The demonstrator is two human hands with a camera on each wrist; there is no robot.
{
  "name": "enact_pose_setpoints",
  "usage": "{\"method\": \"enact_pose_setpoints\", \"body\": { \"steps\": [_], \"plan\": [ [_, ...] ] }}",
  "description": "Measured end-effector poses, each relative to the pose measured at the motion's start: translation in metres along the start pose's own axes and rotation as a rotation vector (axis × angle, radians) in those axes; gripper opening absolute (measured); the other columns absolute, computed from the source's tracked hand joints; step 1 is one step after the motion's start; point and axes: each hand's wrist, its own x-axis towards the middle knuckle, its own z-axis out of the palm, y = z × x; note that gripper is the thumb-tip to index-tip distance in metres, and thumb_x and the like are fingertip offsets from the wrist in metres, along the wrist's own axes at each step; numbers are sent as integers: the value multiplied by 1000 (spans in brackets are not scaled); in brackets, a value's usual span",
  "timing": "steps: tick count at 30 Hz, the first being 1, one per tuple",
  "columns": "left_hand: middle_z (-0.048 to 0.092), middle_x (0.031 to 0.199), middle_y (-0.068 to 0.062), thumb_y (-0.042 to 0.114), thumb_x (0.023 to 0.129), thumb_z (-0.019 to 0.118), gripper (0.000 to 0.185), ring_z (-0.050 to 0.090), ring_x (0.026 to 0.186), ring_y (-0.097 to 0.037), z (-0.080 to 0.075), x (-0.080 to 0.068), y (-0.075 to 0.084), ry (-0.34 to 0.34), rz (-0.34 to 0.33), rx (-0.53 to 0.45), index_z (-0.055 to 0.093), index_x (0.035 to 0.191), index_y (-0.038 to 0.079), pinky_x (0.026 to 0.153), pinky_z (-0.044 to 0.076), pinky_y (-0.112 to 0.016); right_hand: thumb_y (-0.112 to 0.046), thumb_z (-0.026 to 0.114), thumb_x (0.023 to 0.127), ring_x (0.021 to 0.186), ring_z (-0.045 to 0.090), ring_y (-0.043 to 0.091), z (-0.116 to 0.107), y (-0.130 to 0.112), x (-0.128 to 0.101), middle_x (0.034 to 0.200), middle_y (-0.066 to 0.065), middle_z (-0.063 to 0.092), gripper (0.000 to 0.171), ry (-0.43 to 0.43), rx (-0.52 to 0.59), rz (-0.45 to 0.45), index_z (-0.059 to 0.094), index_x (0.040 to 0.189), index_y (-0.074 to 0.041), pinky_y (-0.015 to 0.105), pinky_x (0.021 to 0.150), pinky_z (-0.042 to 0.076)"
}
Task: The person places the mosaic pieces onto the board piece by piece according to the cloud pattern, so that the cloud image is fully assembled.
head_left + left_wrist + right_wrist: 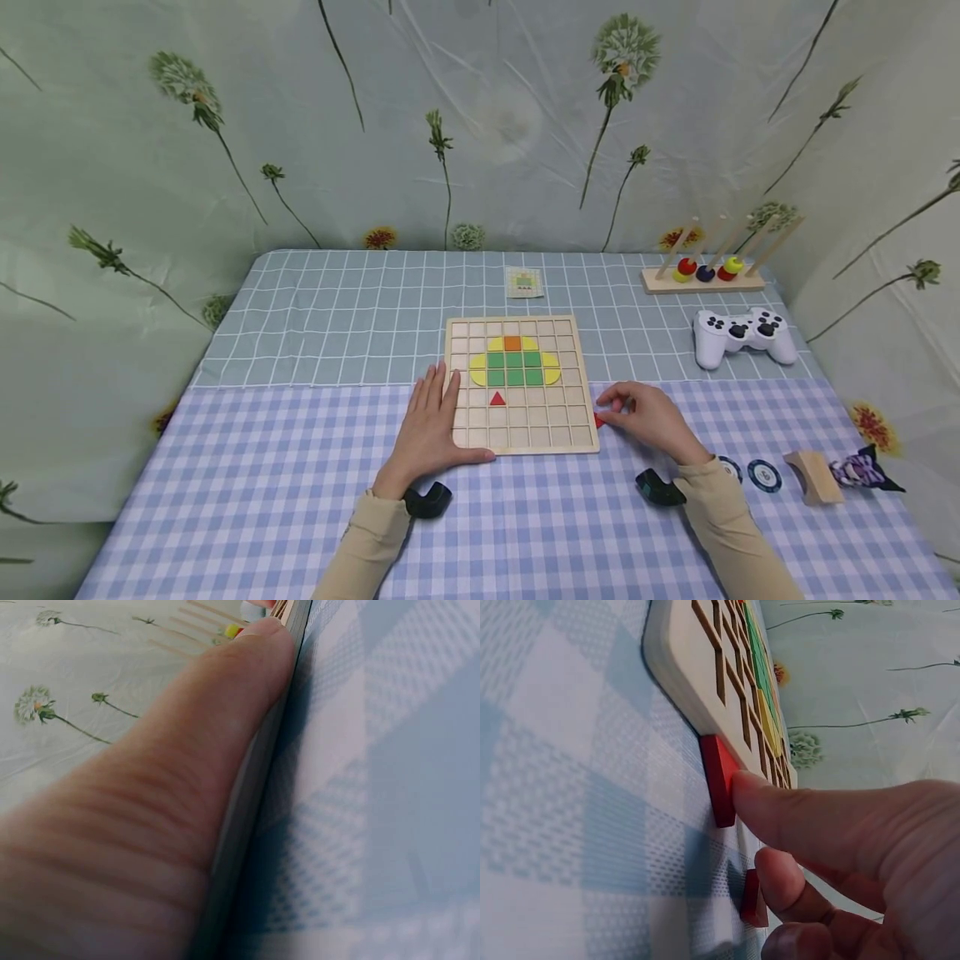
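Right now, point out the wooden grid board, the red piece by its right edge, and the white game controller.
wooden grid board (577, 433), head view, bare lower right squares.
red piece (718, 780), right wrist view, its flat red face.
white game controller (742, 337), head view, middle of its body.

One wooden grid board (522, 442) is seen, holding six green squares (514, 368), one orange square (512, 342) and one red triangle (497, 399). Two red pieces (718, 778) are counted beside it. One white game controller (742, 335) and two round tokens (763, 476) are seen.

To your far right you see a white game controller (742, 336), a wooden ring stacker (705, 271) behind it, two poker chips (763, 476) and a small card (523, 283).
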Motion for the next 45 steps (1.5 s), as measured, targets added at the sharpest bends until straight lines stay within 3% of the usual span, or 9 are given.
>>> {"method": "enact_pose_setpoints", "body": {
  "steps": [14,21,28,36,41,45],
  "plan": [
    [3,156,-19,80,61,63,129,-3,143,-30,-2,-1,2,-29,-20,-2,15,151,1,114,-1,-41,-12,72,83,64,46,16,-13,11,1,79,0,56,18,88,-82,28,71,100,-4,29,54,36],
    [5,156,-19,79,61,64,129,-1,143,-30,-3,0,2,-26,-25,-2,16,151,1,114,0,-42,-15,74,82,65,46,17,-15,14,-1,84,3,59,14,57,-96,69,71,94,-7,31,55,36],
    [5,156,-19,79,61,65,129,-2,143,-31,-3,0,2,-25,-22,-4,16,151,1,114,0,-42,-10,75,80,60,44,16,-9,12,-2,77,1,58,14,98,-57,26,65,88,-7,29,53,36],
    [5,156,-21,79,61,64,129,-1,142,-32,-2,-1,1,-20,-13,-11,16,151,0,114,0,-43,-13,79,76,55,43,16,1,-10,7,74,-2,61,19,160,40,14,64,87,-8,28,47,34],
    [6,156,-21,81,61,62,129,1,142,-33,0,0,0,-7,-3,-7,17,150,0,114,1,-43,-15,80,76,48,46,17,11,-32,19,67,-1,60,15,113,143,-11,67,83,-10,27,40,37],
    [4,156,-20,81,61,62,130,-1,143,-32,0,0,0,-16,-9,-5,15,151,1,114,0,-42,-15,80,77,50,45,15,23,-50,29,71,-3,62,13,77,150,-70,69,82,-10,26,42,36]
  ]
}}
